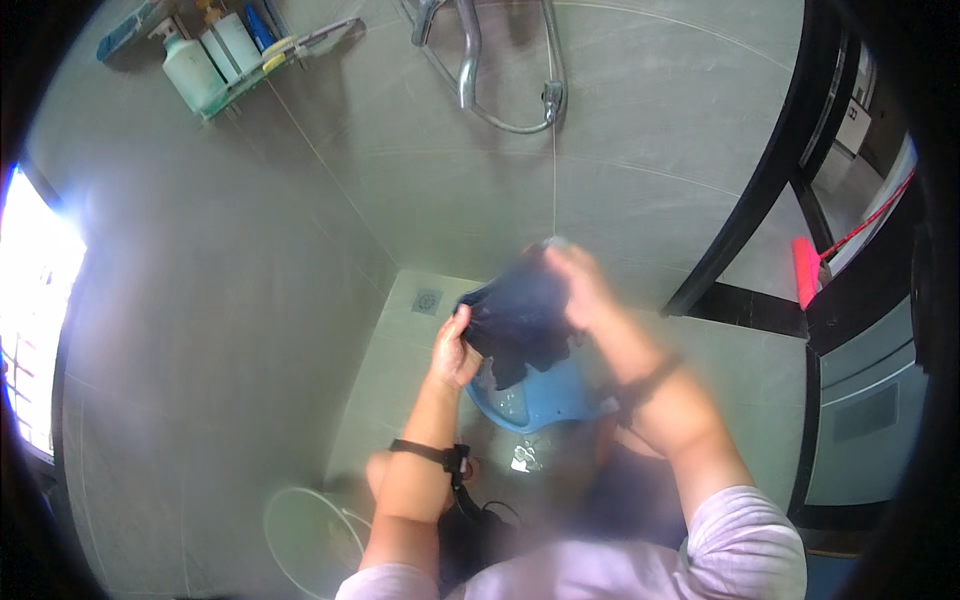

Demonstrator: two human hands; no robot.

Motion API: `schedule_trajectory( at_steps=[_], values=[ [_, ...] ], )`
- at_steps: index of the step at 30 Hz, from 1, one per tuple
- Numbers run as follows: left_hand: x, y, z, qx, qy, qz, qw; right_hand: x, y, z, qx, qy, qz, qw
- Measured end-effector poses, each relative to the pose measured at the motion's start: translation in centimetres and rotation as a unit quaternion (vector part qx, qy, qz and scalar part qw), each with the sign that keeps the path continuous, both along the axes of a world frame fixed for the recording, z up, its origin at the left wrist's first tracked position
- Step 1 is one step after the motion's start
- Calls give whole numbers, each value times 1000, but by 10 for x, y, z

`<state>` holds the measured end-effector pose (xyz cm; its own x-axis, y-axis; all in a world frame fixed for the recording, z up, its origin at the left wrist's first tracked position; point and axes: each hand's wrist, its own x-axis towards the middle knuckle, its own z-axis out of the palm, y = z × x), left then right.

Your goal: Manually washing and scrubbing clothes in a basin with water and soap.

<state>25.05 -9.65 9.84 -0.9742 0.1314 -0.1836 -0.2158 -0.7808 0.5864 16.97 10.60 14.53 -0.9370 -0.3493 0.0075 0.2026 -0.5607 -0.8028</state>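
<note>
A dark, wet-looking piece of cloth (525, 315) is stretched between my two hands, above a blue basin (545, 402). What kind of garment it is, I cannot make out. My left hand (455, 350) grips its left edge, thumb on top. At its upper right, my right hand (580, 282) is closed on the cloth, somewhat blurred. The lower edge of the cloth hangs ragged over the basin, where some water with suds shows. The cloth hides the basin's far part.
A pale bucket (312, 540) stands at lower left. There is a floor drain (427, 301) in the corner. Bottles (193, 72) sit on a corner shelf, and a shower hose (468, 60) hangs on the wall. Beyond the dark door frame (745, 170) is a pink broom (806, 272).
</note>
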Motion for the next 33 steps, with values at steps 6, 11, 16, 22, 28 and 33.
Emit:
schedule_trajectory(
  at_steps=[6,11,16,22,28,33],
  values=[
    [-21,-43,-78,218,283,-48,933,96,-117,-10,378,511,-151,757],
    [-40,75,-33,-53,-140,81,985,-3,-76,-90,510,225,-256,790],
    [-36,29,-58,-148,-135,49,979,26,-111,-84,503,388,-217,741],
    [-36,19,-53,-14,-191,35,981,-5,-87,-25,209,142,-201,946],
    [-24,-51,-129,2,283,13,959,70,-142,-36,346,397,-171,833],
    [-27,34,-32,-31,-186,86,978,20,-99,-95,438,334,-239,800]
  ],
)
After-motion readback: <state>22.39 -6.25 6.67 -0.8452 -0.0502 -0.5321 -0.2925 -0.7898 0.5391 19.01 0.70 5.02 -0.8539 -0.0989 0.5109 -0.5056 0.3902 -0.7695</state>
